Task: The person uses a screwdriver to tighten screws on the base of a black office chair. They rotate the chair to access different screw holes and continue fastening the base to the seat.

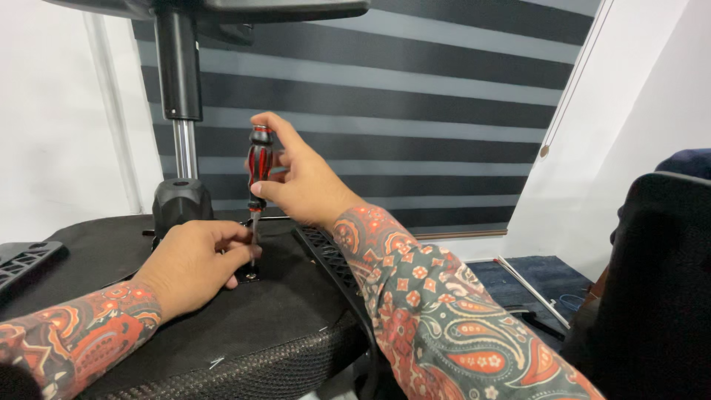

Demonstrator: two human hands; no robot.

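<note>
The right hand (pixel 300 178) grips the ribbed red-and-black screwdriver (pixel 258 172) upright; left hand (pixel 194 263) pinches its steel shaft over black fabric chair underside (pixel 244 318). Chrome gas cylinder (pixel 184 148) stands just behind.

No packages, labels, signs or screens show anywhere in this view — none at all.

Upturned black chair seat (pixel 222 318), fabric underside up; black bracket (pixel 26 259) lying at its left edge.
</note>
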